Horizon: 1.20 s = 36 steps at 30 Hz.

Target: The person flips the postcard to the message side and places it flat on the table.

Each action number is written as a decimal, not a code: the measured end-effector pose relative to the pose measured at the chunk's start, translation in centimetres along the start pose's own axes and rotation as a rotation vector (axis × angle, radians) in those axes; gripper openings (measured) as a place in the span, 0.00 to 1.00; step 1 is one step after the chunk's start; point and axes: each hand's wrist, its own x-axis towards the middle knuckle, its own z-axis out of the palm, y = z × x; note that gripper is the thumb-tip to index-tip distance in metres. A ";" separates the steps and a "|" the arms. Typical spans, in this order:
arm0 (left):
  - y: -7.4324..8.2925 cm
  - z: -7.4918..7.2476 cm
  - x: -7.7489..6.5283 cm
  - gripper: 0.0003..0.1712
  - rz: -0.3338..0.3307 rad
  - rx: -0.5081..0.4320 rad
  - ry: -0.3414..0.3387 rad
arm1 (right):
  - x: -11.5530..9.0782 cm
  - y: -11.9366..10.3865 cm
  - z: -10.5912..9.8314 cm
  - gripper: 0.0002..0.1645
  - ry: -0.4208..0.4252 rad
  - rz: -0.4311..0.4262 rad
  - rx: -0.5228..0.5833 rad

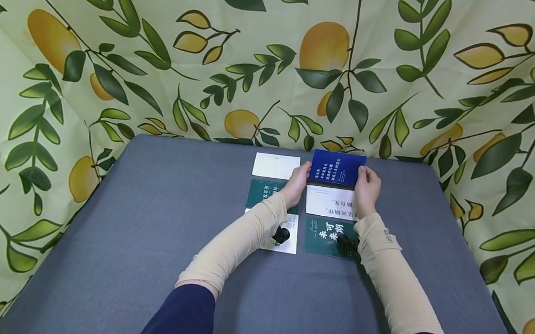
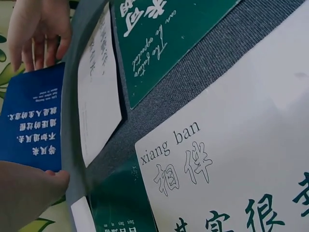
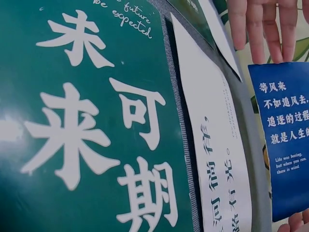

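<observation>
A blue postcard with white lettering is held between both hands near the far edge of the table. My left hand holds its left edge, the thumb side showing in the left wrist view. At the opposite edge my right hand grips the postcard, its fingertips partly cut off at the corner of the right wrist view. Directly below the blue postcard lies a white postcard with dark lettering. Nearer still is a green postcard with large white characters, overlapped by a black wrist camera in the head view.
Left of these is another column: a plain white postcard, a dark green postcard and a white postcard with green lettering, partly hidden by my left arm. Grey cloth covers the table. A fruit-patterned curtain hangs behind.
</observation>
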 end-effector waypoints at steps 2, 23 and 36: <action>0.0 -0.1 0.0 0.31 0.017 0.032 -0.002 | 0.0 -0.1 0.0 0.35 0.011 0.006 0.022; 0.2 -0.5 -0.7 0.32 0.123 0.126 0.054 | -0.7 0.1 0.1 0.33 0.018 0.028 0.108; -0.2 -0.9 -0.4 0.29 0.115 0.226 0.017 | -0.9 0.4 -0.4 0.26 -0.011 0.007 0.138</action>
